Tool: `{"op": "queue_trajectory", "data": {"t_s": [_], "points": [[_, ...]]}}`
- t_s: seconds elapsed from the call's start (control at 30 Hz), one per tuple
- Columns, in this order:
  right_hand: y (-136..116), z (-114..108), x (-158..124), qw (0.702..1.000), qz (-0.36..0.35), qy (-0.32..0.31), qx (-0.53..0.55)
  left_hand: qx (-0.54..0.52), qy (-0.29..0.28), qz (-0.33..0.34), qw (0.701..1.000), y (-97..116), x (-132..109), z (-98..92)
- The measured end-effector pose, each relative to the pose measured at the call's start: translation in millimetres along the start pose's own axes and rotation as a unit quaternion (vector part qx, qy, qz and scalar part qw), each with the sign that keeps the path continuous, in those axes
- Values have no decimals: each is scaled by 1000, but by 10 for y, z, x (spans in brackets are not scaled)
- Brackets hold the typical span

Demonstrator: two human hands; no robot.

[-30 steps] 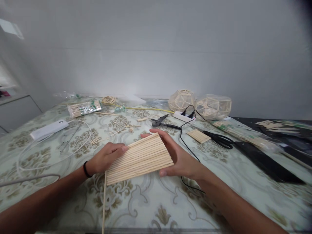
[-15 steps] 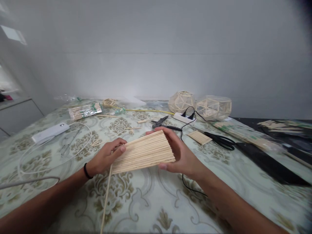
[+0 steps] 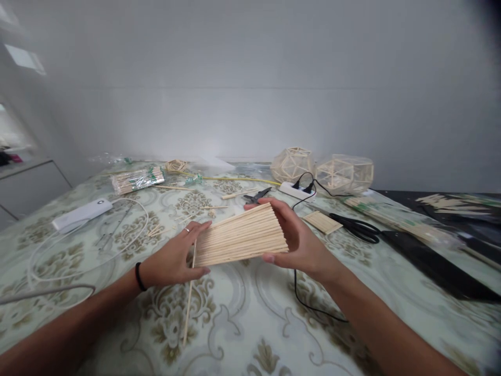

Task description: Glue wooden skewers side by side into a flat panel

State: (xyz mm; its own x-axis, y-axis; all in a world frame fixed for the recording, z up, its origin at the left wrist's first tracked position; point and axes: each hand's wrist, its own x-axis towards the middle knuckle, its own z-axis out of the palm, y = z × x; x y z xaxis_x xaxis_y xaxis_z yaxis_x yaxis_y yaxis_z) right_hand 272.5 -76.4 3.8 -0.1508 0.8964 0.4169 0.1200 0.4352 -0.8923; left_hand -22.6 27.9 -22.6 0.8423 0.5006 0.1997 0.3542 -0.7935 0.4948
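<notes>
A flat fan of thin wooden sticks [image 3: 240, 236] is lifted a little above the patterned table [image 3: 242, 324]. My right hand [image 3: 297, 243] grips its right end, thumb below and fingers curled over the top edge. At the panel's left end my left hand [image 3: 176, 256] has its palm against the stick ends, fingers spread and thumb under the lower corner. One long single stick [image 3: 188, 303] runs down from that end toward the table's near edge.
Behind the panel lie pliers [image 3: 256, 197], a white power strip [image 3: 296, 189] with a black cable [image 3: 303, 305], black scissors [image 3: 358, 225], a small stick mat [image 3: 323, 222], two geodesic stick balls [image 3: 291, 163], a wrapped stick bundle [image 3: 136, 178], and a white cable [image 3: 78, 261].
Both hands have lifted the stick panel up and slightly right. My left hand has opened from a curled grip to a flat palm against the stick ends.
</notes>
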Motion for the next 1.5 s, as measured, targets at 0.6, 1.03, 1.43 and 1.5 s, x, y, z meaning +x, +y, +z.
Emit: {"op": "queue_trajectory", "data": {"t_s": [0.6,1.03,1.43,1.5], "points": [[-8,59,-43,998,23,-52,33,-8,-24,-17,1000,26,6,40],[1,65,-64,997,3,-65,40,-22,-88,-47,995,29,-7,23],[-1,98,-77,996,19,-69,55,-14,-99,-39,994,22,4,2],[-13,103,-79,996,18,-65,52,-13,-99,-41,994,22,5,2]]}}
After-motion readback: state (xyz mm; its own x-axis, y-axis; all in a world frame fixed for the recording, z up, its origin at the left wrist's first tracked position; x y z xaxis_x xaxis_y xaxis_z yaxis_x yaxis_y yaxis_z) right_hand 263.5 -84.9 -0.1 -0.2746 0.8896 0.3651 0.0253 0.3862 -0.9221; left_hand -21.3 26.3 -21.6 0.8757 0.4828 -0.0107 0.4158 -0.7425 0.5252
